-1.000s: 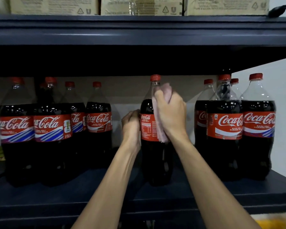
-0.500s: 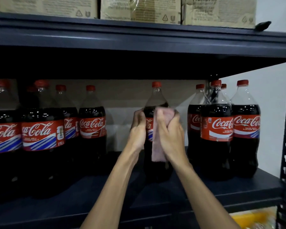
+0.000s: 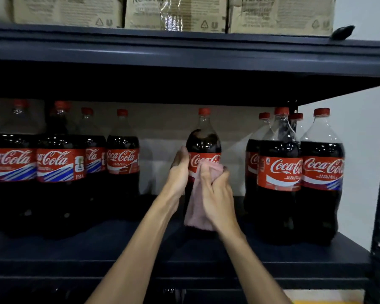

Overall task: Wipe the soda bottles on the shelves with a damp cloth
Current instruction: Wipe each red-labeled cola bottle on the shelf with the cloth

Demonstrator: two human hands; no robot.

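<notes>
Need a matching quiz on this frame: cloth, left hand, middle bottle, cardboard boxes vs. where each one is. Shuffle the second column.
Column 1
1. cloth
2. left hand
3. middle bottle
4. cardboard boxes

Column 2
A. on the top shelf
B. held by the right hand against the front of the middle bottle
C. stands alone on the lower shelf, between two groups of bottles
D. grips the middle bottle's left side at label height

Pairs: 1-B, 2-D, 3-C, 4-A
</notes>
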